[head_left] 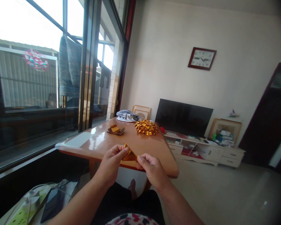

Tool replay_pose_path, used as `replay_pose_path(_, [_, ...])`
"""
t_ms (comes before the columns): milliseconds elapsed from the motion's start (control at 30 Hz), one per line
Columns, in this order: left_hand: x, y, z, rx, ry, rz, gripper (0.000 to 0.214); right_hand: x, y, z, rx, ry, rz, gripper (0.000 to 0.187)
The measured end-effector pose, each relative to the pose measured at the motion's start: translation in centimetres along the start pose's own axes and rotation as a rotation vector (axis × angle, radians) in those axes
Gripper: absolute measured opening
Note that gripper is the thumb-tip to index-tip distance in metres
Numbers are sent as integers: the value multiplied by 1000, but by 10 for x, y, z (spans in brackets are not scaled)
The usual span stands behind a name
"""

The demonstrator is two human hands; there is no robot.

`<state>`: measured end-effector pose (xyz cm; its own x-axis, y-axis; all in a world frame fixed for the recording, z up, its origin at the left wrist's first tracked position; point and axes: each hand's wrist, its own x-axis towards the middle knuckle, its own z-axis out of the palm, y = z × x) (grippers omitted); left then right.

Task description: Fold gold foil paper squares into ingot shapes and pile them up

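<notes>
Between my two hands is a piece of gold foil paper point(130, 156), folded to a pointed, roughly triangular shape. My left hand point(112, 161) pinches its upper left edge between thumb and fingers. At the lower right corner, my right hand point(151, 168) grips it the same way. Farther back on the table lies a heap of folded gold foil pieces point(146, 127). To the left of that heap is a small stack of gold and brown paper sheets point(116, 129).
The brown table point(103, 142) has folded clothes point(127, 115) at its far end. A power strip point(23, 209) and a dark flat device point(55, 201) lie at lower left. Beyond stand a television point(184, 117) and a white cabinet point(213, 153). Windows line the left side.
</notes>
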<state>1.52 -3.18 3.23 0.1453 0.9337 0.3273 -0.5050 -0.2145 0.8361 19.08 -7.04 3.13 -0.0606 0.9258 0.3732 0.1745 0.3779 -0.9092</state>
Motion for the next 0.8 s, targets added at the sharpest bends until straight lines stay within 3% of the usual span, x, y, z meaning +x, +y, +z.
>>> replay_pose_path(167, [-2,-1,0,35,26,-25,23,0,4,-1,-86,14,-28,39])
replay_pose_path(333, [-3,1,1,31,-17,-22,22,-1,3,-2,5,2,26,36])
replay_pose_path(500, [-4,4,3,68,-34,3,22,0,4,0,49,-8,-7,29])
replay_pose_path(567, [-4,3,5,84,-27,20,24,1,5,1,-30,44,-51,26])
replay_pose_path(733, [-6,-3,11,246,152,119,31,3,5,2,-425,318,-319,14])
replay_pose_path(800, [-8,-6,16,271,94,97,28,2,5,6,-597,368,-405,12])
